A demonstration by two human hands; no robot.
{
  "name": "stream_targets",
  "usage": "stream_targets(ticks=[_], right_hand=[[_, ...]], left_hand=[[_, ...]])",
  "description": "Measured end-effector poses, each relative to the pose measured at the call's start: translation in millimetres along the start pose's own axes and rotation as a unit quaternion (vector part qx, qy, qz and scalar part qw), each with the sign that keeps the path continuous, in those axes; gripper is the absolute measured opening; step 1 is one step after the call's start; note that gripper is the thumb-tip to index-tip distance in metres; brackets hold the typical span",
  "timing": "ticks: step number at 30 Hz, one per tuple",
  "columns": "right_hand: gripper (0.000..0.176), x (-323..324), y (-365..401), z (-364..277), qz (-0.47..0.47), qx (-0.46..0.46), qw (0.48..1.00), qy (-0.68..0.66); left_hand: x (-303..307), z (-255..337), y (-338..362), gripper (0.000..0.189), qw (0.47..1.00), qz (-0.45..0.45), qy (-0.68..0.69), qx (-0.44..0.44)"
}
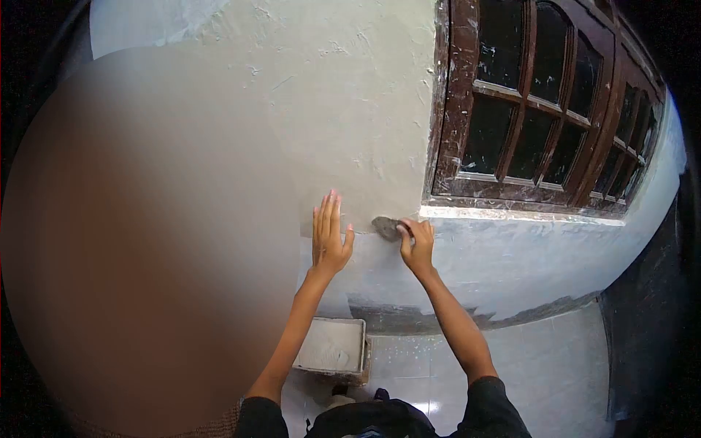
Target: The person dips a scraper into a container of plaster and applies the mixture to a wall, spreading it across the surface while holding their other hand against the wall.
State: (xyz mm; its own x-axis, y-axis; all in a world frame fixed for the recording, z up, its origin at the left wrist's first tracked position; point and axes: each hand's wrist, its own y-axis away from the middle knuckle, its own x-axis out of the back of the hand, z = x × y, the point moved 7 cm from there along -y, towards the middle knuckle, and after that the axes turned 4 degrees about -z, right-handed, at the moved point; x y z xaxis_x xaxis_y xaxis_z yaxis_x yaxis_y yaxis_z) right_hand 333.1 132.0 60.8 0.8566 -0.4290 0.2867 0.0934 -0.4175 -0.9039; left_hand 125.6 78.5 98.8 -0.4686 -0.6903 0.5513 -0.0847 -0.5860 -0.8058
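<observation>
My left hand (330, 237) lies flat against the plastered wall (343, 139), its fingers stretched upward and holding nothing. To its right, my right hand (418, 247) pinches a small dark grey piece (386, 228) with a rounded outline, held up against the wall. I cannot tell what kind of piece it is. It sits at the lower border of the beige coating, just left of the window's bottom corner. Above both hands the coating shows ridges and rough flecks, while the wall below is pale bluish white.
A brown wooden window frame (453, 109) with paint-spattered glass panes fills the upper right, over a white sill (522, 214). Below stands a shallow tray (363, 344) of pale paste. White specks dot the grey tiled floor (540, 365). A large blurred area covers the left.
</observation>
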Motion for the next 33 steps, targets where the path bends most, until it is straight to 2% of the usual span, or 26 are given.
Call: stream_targets(ticks=[1, 3, 6, 7, 9, 10, 12, 13, 15, 16, 19, 20, 22, 24, 27, 28, 30, 32, 33], right_hand=[[0.010, 0, -3, 9, -0.001, -0.001, 1.000, 0.000], [0.013, 25, -7, 45, 0.118, -0.066, 0.990, 0.051], [0.015, 78, 1, 71, 0.289, -0.229, 0.929, -0.014], [0.015, 77, 4, 68, 0.288, -0.230, 0.930, -0.013], [0.014, 67, 7, 61, 0.233, -0.210, 0.944, -0.104], [0.014, 52, 6, 44, 0.141, -0.153, 0.977, -0.037], [0.014, 14, 14, 22, 0.029, -0.095, 0.992, -0.075], [0.014, 9, 15, 26, 0.029, -0.095, 0.992, -0.072], [0.016, 2, 13, 20, 0.015, 0.034, 0.998, 0.055], [0.017, 11, 17, 46, 0.030, -0.021, 0.995, 0.089], [0.022, 65, 22, 78, 0.215, -0.221, 0.950, 0.050], [0.022, 64, 23, 75, 0.214, -0.221, 0.950, 0.052], [0.022, 60, 36, 81, 0.270, -0.236, 0.930, -0.079], [0.017, 27, 31, 52, 0.138, -0.164, 0.977, -0.014], [0.021, -19, 25, 11, -0.002, -0.060, 0.998, 0.026], [0.021, -21, 27, 22, -0.003, -0.063, 0.998, 0.029], [0.023, 6, 33, 57, 0.137, -0.159, 0.974, 0.086], [0.026, 36, 44, 66, 0.261, -0.285, 0.922, -0.007], [0.026, 39, 49, 63, 0.257, -0.289, 0.922, -0.005]], left_hand=[[-1, 0, 3, 0.067, 1.000, -0.007, -0.002, 0.000], [-1, -3, 9, 0.067, 1.000, -0.013, -0.007, -0.001], [4, -16, 20, 0.067, 1.000, -0.009, -0.018, 0.013], [5, -20, 23, 0.066, 1.000, -0.015, -0.016, 0.017], [4, -23, 26, 0.064, 0.999, -0.022, -0.011, 0.023], [4, -22, 25, 0.066, 1.000, -0.021, 0.000, 0.022], [4, -21, 27, 0.067, 1.000, -0.019, 0.014, 0.020], [4, -22, 28, 0.067, 0.999, -0.025, 0.023, 0.020], [9, -28, 33, 0.067, 0.999, -0.034, 0.035, 0.015], [14, -34, 39, 0.067, 0.999, -0.035, 0.035, 0.016], [32, -63, 59, 0.067, 0.999, -0.036, 0.030, 0.026], [37, -75, 66, 0.068, 0.998, -0.038, 0.023, 0.038], [45, -88, 74, 0.068, 0.998, -0.041, 0.024, 0.045], [50, -96, 80, 0.068, 0.997, -0.044, 0.027, 0.053], [55, -101, 90, 0.069, 0.996, -0.053, 0.053, 0.051], [56, -104, 97, 0.069, 0.995, -0.058, 0.061, 0.053], [60, -113, 113, 0.068, 0.994, -0.064, 0.070, 0.058], [66, -124, 133, 0.068, 0.992, -0.079, 0.075, 0.062], [67, -131, 143, 0.068, 0.991, -0.083, 0.076, 0.066]])
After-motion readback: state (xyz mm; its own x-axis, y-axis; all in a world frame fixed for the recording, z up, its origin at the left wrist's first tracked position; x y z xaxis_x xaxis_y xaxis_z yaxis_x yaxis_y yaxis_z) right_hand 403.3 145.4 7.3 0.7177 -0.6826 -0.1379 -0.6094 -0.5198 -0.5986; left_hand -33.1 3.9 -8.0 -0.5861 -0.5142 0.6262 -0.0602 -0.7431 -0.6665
